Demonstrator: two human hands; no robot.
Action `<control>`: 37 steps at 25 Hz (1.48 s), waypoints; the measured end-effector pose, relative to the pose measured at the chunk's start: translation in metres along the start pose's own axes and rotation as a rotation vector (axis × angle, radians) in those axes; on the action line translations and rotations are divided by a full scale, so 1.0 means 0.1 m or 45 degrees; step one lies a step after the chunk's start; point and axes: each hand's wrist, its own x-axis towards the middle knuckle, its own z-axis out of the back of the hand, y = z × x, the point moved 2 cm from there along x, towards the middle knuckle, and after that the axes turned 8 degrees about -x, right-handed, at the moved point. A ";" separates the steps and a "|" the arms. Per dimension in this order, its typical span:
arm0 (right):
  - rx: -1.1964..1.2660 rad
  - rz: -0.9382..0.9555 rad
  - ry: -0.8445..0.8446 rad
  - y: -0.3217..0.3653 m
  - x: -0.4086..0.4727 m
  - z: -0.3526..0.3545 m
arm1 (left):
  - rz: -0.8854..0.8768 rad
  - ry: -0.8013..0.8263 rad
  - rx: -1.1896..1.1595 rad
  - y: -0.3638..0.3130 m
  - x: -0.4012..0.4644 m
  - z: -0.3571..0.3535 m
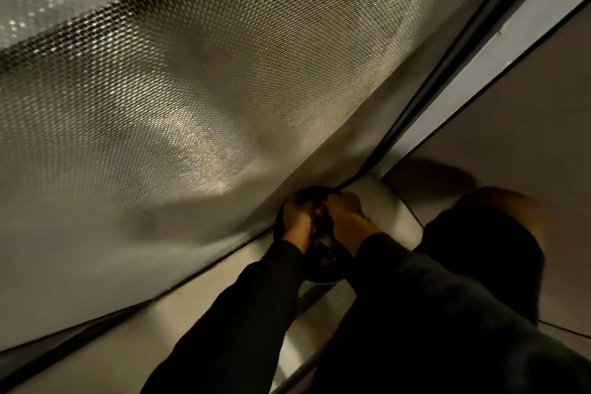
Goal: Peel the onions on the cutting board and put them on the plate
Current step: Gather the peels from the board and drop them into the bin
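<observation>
The view is dim and strongly tilted. My left hand (299, 217) and my right hand (345, 214) meet over a dark round plate (319, 280) low in the frame. Both hands have their fingers closed on a small dark onion (321, 212) held between them; its skin is hard to make out. Small dark bits, perhaps peel, lie in the plate below the hands. A pale board-like surface (388, 217) shows just right of my right hand. Both forearms wear dark sleeves.
A metal mesh window screen (192, 89) fills the upper left, bounded by a dark frame (447, 73) that runs diagonally. A pale ledge (160, 329) lies along its lower edge. A plain wall (527, 105) and my dark-clothed leg (486, 249) are on the right.
</observation>
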 end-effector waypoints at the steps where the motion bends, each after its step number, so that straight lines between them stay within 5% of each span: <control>1: 0.028 0.072 -0.011 0.08 -0.04 0.01 | -0.032 -0.004 0.001 -0.06 -0.01 -0.03; 11: 0.250 0.551 -0.115 0.77 -0.66 1.01 | -0.428 0.169 0.033 -0.97 -0.80 -0.78; 25: 0.407 1.117 -0.560 1.34 -1.97 3.19 | -1.118 0.851 -0.024 -2.13 -3.19 -2.35; 31: 0.392 1.186 -0.898 1.09 -2.41 4.25 | -1.264 1.064 0.119 -2.07 -4.01 -3.06; 37: 0.224 1.018 -1.171 0.70 -2.42 5.03 | -1.456 1.171 0.637 -1.69 -4.38 -3.73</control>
